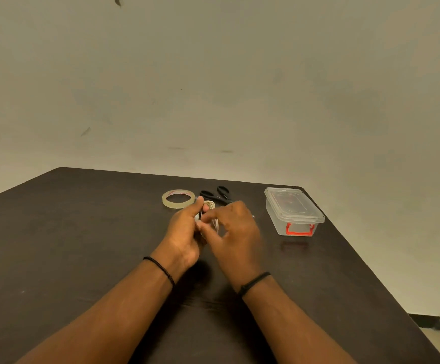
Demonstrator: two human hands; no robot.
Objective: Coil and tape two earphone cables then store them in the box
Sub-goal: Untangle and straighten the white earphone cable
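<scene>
A white earphone cable [211, 212] is bunched into loops between both hands above the middle of the dark table [69, 232]. My left hand [184, 227] grips the coil, thumb up beside it. My right hand [233, 227] pinches the cable from the right with curled fingers; it looks slightly blurred. A roll of clear tape [178, 198] lies flat just behind my left hand. Black-handled scissors [217, 194] lie behind the hands, partly hidden by them. A clear plastic box [293, 210] with its lid on and a red clasp stands to the right. Only one cable can be made out.
The table's far edge runs close behind the tape, scissors and box, with a plain wall beyond. Its right edge slants down past the box toward the floor at lower right.
</scene>
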